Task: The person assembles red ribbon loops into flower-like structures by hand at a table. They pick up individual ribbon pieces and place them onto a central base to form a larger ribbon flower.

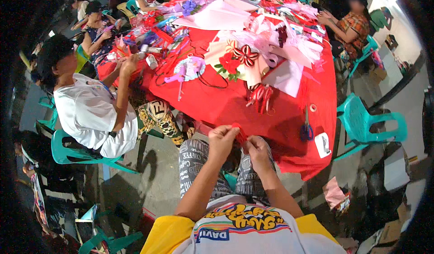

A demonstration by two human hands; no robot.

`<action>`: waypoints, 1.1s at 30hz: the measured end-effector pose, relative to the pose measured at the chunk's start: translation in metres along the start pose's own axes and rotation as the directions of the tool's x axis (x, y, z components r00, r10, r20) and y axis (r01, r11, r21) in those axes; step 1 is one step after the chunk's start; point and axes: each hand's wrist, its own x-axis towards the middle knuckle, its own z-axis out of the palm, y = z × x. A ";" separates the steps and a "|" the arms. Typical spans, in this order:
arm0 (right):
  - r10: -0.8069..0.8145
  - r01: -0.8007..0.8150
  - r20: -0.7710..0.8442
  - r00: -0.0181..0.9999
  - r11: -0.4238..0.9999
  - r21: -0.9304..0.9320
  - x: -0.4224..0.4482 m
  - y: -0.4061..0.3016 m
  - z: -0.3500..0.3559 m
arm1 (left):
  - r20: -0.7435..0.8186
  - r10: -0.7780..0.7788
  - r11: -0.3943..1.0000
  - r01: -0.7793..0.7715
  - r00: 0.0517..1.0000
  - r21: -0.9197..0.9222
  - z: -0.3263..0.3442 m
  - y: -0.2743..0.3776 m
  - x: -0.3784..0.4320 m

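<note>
My left hand (222,141) and my right hand (257,152) are above my lap, at the near edge of the red-covered table (210,101). Between them is a small piece of red ribbon-like material (240,136), pinched by the fingers of both hands; its exact shape is blurred. Beyond, on the cloth, lies a bundle of red and white ribbon pieces (260,97). Farther back is a paper-wrapped bouquet with a red flower (230,62) and a striped ribbon bow (245,55). A purple glue gun (179,76) rests left of it.
Blue-handled scissors (307,128), a tape roll (313,108) and a white object (322,146) lie on the right side. A person in a white shirt (91,108) sits at my left. A green plastic chair (369,118) stands at the right. Other people sit around the table.
</note>
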 end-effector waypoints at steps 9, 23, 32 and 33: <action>0.021 -0.024 0.013 1.000 0.962 0.271 0.004 -0.058 0.011 | 0.157 -0.130 0.942 0.171 0.979 -0.289 0.005 0.051 -0.005; -0.163 0.143 -0.071 0.984 0.962 -0.231 -0.020 -0.053 0.012 | 0.158 0.098 0.995 -0.094 0.983 -0.033 0.010 0.024 -0.034; -0.143 0.139 0.008 0.990 0.946 -0.291 -0.039 -0.070 0.008 | 0.214 0.032 0.998 -0.021 0.976 -0.051 0.005 0.029 -0.032; -0.208 0.195 -0.008 0.978 0.926 -0.323 -0.038 -0.063 0.007 | 0.204 0.036 0.998 -0.024 0.978 -0.060 0.005 0.029 -0.032</action>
